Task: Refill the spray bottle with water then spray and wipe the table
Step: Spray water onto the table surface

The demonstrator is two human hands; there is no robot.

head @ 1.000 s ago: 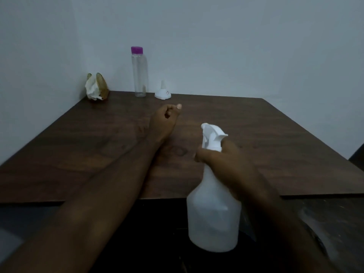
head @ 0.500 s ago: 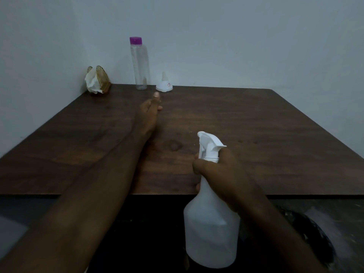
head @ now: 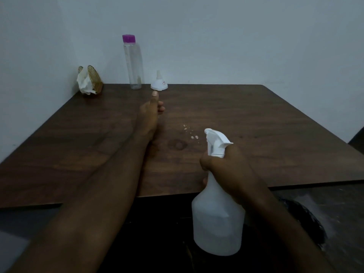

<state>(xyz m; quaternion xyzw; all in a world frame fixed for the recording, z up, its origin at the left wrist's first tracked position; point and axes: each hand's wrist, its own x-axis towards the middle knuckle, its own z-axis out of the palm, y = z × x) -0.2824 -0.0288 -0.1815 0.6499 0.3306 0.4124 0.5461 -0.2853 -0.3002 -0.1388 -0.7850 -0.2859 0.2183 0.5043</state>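
My right hand (head: 226, 166) grips the neck of a white spray bottle (head: 216, 223), held upright over the near edge of the dark wooden table (head: 266, 123), nozzle aimed forward and left. A few small water droplets (head: 192, 134) show just ahead of the nozzle. My left hand (head: 149, 113) stretches out above the middle of the table, thumb on top and pointing forward, fingers loosely bent, holding nothing.
At the back of the table, against the wall, stand a clear water bottle with a purple cap (head: 134, 64), a small white funnel (head: 159, 84) and a gold holder with white tissues (head: 89, 81). The floor beyond the near edge is dark.
My left hand has uncurled and reached further toward the back of the table. Droplets have appeared in front of the nozzle. The spray bottle stays in my right hand.
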